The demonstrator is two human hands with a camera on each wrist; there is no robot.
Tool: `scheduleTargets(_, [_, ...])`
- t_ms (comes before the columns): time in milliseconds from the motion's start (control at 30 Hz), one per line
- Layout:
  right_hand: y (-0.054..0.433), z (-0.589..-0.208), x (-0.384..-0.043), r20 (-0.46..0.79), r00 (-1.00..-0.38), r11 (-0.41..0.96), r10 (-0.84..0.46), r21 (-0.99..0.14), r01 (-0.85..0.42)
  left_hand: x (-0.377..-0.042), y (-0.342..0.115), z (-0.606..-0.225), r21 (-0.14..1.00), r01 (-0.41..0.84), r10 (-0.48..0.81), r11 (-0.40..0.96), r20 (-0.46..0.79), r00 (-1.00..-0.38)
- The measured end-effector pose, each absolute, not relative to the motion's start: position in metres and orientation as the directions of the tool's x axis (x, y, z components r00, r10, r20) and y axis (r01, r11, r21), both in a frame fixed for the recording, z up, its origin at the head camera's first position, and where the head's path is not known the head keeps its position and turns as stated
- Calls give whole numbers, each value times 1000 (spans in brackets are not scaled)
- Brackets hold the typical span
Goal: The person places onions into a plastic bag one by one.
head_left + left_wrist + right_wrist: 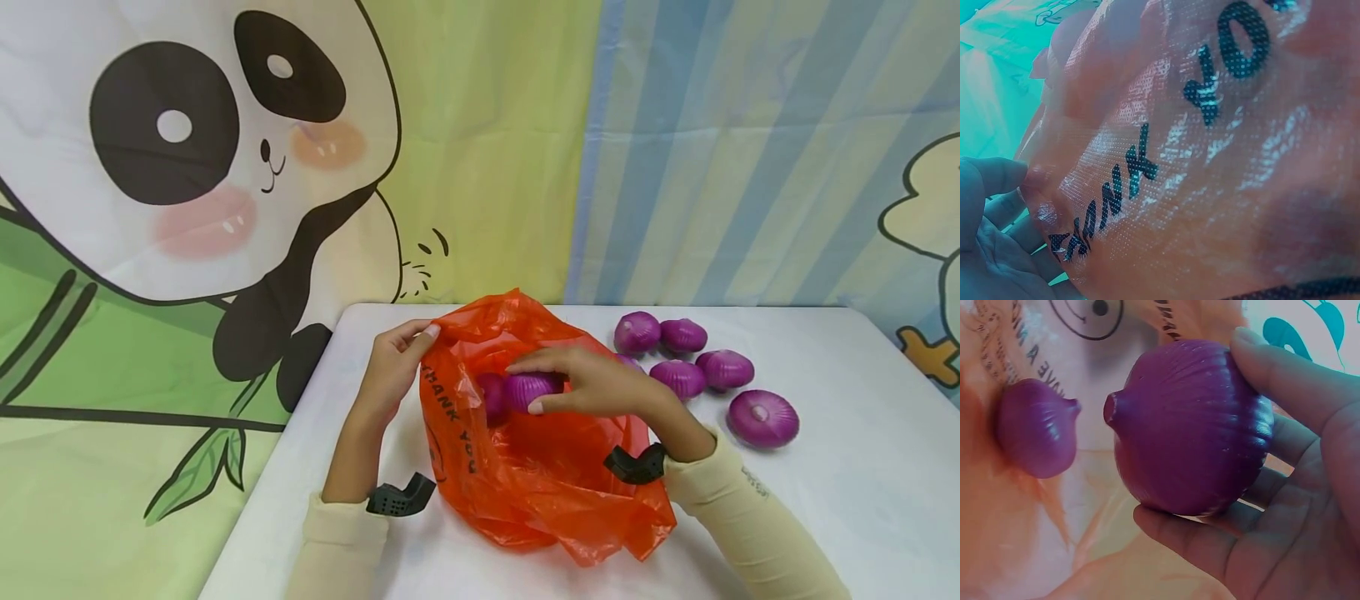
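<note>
A red plastic bag [517, 500] with "THANK YOU" printed on it lies open at the middle of the table. Its upper left rim is pinched between the thumb and fingers of my left hand [393, 367]; the left wrist view shows the thumb [1000, 175] on the film. My right hand [592, 379] is inside the bag's mouth and grips a purple onion [1188, 428] between thumb and fingers. Another onion [1038, 428] lies in the bag, to the left of the held one in the right wrist view.
Several more purple onions stand on the white table [847, 500] right of the bag, the nearest onion [763, 418] lying apart from the others. One is partly hidden behind the bag's right rim. A printed panda curtain [487, 150] hangs behind the table.
</note>
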State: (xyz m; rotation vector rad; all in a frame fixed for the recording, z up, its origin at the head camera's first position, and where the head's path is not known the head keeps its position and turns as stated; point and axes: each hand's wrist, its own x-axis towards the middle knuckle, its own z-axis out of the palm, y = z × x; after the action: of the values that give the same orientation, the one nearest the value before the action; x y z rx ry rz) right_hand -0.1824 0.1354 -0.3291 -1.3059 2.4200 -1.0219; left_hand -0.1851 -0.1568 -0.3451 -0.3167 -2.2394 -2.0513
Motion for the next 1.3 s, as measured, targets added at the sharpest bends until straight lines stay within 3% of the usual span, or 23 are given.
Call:
scheduleTargets(800, [129, -376, -176, 54, -601, 405, -798, -689, -600, -186, -155, -347, 977, 190, 98, 97, 181, -979])
scheduleTargets(1100, [128, -387, -176, 39, -552, 371, -833, -701, -609, -186, -154, -346, 978, 187, 94, 95, 179, -979])
scheduleTargets(1300, [125, -392, -173, 11, -561, 393, -828, -701, -594, -185, -155, -345, 977, 193, 97, 90, 184, -978])
